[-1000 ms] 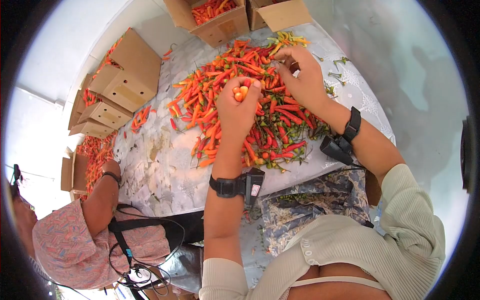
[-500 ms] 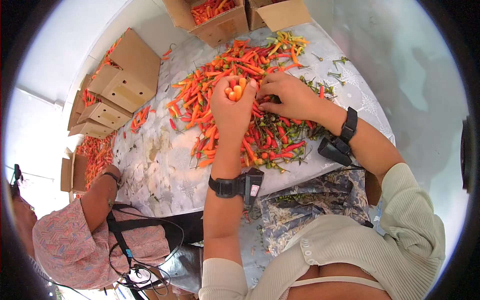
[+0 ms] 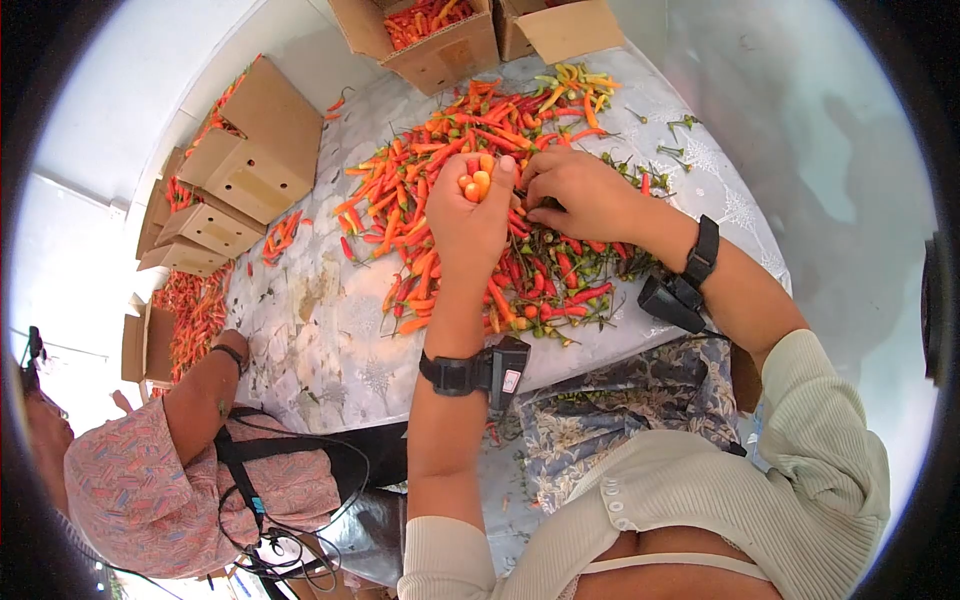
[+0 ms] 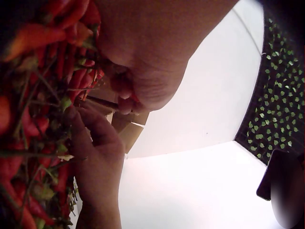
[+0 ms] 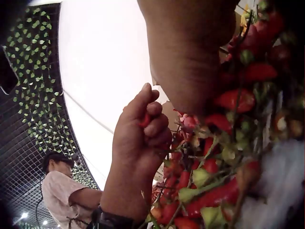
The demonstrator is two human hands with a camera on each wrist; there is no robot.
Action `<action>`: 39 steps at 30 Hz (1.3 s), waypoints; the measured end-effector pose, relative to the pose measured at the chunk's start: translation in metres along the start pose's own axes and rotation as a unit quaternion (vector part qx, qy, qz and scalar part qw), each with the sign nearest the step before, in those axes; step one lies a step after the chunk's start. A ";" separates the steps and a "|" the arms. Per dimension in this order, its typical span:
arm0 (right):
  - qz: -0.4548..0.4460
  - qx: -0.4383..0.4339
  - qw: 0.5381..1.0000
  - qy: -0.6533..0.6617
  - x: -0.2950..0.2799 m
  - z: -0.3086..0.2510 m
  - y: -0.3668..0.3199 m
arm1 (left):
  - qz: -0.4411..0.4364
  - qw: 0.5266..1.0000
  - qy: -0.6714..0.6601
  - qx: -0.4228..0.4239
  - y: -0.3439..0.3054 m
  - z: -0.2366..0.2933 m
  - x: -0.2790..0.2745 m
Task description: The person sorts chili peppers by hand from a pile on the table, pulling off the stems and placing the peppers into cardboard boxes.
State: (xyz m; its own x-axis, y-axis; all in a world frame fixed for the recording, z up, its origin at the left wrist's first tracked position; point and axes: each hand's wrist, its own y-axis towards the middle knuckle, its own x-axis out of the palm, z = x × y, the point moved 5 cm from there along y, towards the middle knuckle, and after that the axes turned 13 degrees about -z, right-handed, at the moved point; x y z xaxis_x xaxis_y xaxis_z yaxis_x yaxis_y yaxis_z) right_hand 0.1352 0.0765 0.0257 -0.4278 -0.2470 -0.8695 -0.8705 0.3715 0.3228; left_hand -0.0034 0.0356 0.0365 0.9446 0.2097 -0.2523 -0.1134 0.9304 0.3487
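My left hand (image 3: 468, 225) grips several orange-red chillies (image 3: 476, 184), their rounded ends showing between fingers and thumb in the head view. A bit of red chilli (image 5: 144, 119) shows in that fist in the right wrist view. Close beside it, my right hand (image 3: 585, 195) has its fingers bent down at the chilli pile (image 3: 560, 262). In the left wrist view the right hand (image 4: 100, 150) reaches in among green stems, thumb and forefinger near each other; I cannot tell what they hold. Red and orange chillies with green stems make up the pile under both hands.
Yellow chillies (image 3: 572, 82) lie at the pile's far end. Cardboard boxes of chillies (image 3: 440, 55) stand at the back, with more boxes (image 3: 250, 165) along the left. Loose stems (image 3: 675, 153) lie on the patterned tablecloth (image 3: 735, 205). Another person (image 3: 190, 480) sits at the left.
My right hand has come back from the far yellow chillies toward the left hand and dipped to the pile. The left hand, still gripping its chillies, has hardly moved.
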 end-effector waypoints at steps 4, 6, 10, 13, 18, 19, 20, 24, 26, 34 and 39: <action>0.091 0.027 0.995 0.006 -0.005 0.000 0.000 | 0.011 0.995 0.084 0.047 0.000 0.005 -0.001; 0.129 0.049 0.990 0.024 -0.013 0.000 0.000 | 0.007 0.998 0.049 0.046 0.001 0.006 -0.001; 0.207 0.074 0.968 0.119 -0.017 0.007 -0.004 | 0.011 0.998 0.020 0.063 0.001 0.002 -0.001; 0.271 0.064 0.955 0.100 -0.022 0.004 -0.007 | 0.011 0.998 0.033 0.050 0.000 0.002 0.000; 0.161 -0.025 0.986 0.022 -0.015 0.001 0.000 | 0.026 0.995 0.084 0.054 -0.001 0.006 -0.003; 0.126 -0.032 0.991 0.028 -0.011 -0.003 0.001 | 0.030 0.994 0.092 0.057 -0.001 0.008 -0.004; 0.091 -0.040 0.994 0.033 -0.006 -0.011 0.001 | 0.042 0.993 0.091 0.057 -0.002 0.007 -0.005; 0.018 -0.074 0.995 0.057 0.009 -0.022 0.001 | 0.062 0.993 0.084 0.055 -0.001 0.006 -0.008; 0.010 -0.063 0.996 0.060 0.010 -0.020 0.002 | 0.060 0.992 0.090 0.059 -0.002 0.008 -0.007; 0.012 -0.017 0.996 0.082 0.013 -0.011 0.003 | 0.034 0.995 0.077 0.047 0.000 0.002 -0.005; 0.146 0.012 0.987 0.067 -0.002 -0.010 0.000 | 0.049 0.989 0.112 0.078 -0.002 0.013 -0.003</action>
State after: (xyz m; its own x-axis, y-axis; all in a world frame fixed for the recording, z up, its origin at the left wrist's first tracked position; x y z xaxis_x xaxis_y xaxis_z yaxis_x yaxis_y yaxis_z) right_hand 0.1333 0.0676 0.0309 -0.6901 -0.2417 -0.6822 -0.6992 0.4661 0.5422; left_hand -0.0024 0.0288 0.0482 0.8373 0.3738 -0.3990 -0.1346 0.8483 0.5122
